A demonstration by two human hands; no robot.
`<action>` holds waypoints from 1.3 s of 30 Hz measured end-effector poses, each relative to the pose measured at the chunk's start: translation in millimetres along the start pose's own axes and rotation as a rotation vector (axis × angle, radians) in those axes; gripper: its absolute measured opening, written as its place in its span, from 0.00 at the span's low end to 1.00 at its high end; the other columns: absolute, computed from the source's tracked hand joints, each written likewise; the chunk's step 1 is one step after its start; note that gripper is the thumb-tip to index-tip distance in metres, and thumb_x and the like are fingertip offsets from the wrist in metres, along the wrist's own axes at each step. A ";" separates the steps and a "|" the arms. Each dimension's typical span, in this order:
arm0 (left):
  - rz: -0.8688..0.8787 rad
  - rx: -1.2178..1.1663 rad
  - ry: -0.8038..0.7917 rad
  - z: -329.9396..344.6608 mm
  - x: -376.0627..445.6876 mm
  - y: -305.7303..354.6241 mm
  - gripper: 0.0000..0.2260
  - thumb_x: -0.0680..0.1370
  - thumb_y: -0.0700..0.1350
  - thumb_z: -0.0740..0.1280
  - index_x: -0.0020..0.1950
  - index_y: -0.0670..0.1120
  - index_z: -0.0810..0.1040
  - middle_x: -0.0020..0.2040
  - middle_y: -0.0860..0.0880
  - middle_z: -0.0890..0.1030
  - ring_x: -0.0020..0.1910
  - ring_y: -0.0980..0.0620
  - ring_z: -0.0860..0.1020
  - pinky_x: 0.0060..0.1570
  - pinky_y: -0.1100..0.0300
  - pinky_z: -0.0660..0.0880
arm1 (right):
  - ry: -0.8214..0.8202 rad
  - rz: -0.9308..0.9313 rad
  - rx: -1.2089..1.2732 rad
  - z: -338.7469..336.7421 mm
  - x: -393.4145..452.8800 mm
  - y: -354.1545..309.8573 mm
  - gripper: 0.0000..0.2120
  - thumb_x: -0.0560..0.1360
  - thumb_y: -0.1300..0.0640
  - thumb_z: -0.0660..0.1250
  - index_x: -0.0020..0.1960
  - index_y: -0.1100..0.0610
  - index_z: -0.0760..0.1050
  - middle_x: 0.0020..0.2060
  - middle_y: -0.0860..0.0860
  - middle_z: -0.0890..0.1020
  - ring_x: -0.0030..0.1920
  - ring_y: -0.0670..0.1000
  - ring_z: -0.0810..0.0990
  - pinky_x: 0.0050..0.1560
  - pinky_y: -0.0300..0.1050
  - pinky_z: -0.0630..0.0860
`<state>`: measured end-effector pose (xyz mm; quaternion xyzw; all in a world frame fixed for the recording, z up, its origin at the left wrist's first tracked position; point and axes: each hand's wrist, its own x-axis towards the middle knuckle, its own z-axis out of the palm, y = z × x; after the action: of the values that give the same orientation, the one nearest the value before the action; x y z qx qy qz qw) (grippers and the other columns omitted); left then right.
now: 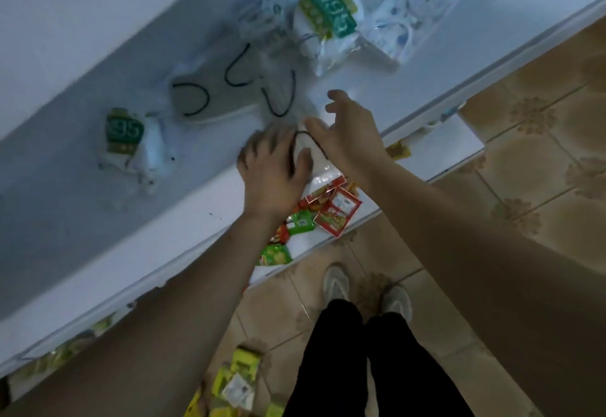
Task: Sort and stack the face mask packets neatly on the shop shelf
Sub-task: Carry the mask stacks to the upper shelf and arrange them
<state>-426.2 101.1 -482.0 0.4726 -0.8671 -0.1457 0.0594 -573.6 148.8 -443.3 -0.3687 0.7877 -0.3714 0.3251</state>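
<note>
Left hand (273, 167) flat on a packet (311, 157) at the shelf (82, 220) edge, right hand (344, 131) fingers loose, released, holding nothing: a nudge could likely tip it onto the sachets (331, 210) below.

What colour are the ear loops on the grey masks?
Black ear loops, clearest in the head view.

Printed labels you can read on the shelf

You see "N95", upside down to you, on the green label of the upper mask packet (329, 11); the left packet (126, 136) shows "95" on its green label, its first character blurred.
</note>
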 end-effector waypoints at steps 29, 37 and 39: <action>-0.136 -0.341 0.210 -47.7 13.0 33.8 0.09 0.78 0.50 0.67 0.43 0.47 0.82 0.41 0.50 0.78 0.40 0.48 0.78 0.40 0.57 0.72 | -0.121 0.189 0.863 19.9 -32.3 -15.8 0.20 0.78 0.37 0.62 0.64 0.47 0.76 0.54 0.47 0.84 0.56 0.48 0.83 0.57 0.52 0.79; -0.083 -0.360 0.014 -57.3 42.2 -18.8 0.18 0.80 0.44 0.65 0.70 0.47 0.74 0.68 0.46 0.75 0.64 0.53 0.73 0.64 0.58 0.72 | 0.194 0.422 0.609 6.7 -11.7 3.8 0.09 0.75 0.62 0.65 0.55 0.56 0.78 0.39 0.49 0.82 0.39 0.51 0.81 0.47 0.52 0.82; -0.117 0.001 0.062 -50.6 69.4 -52.1 0.30 0.77 0.50 0.68 0.78 0.45 0.64 0.75 0.42 0.66 0.74 0.42 0.64 0.72 0.47 0.65 | 0.216 0.416 0.601 6.1 -12.1 10.3 0.08 0.74 0.62 0.66 0.52 0.53 0.77 0.40 0.48 0.82 0.41 0.51 0.82 0.47 0.54 0.83</action>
<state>-410.1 6.4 -452.4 0.5267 -0.8358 -0.1340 0.0775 -566.1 161.3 -452.0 -0.0479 0.7312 -0.5490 0.4021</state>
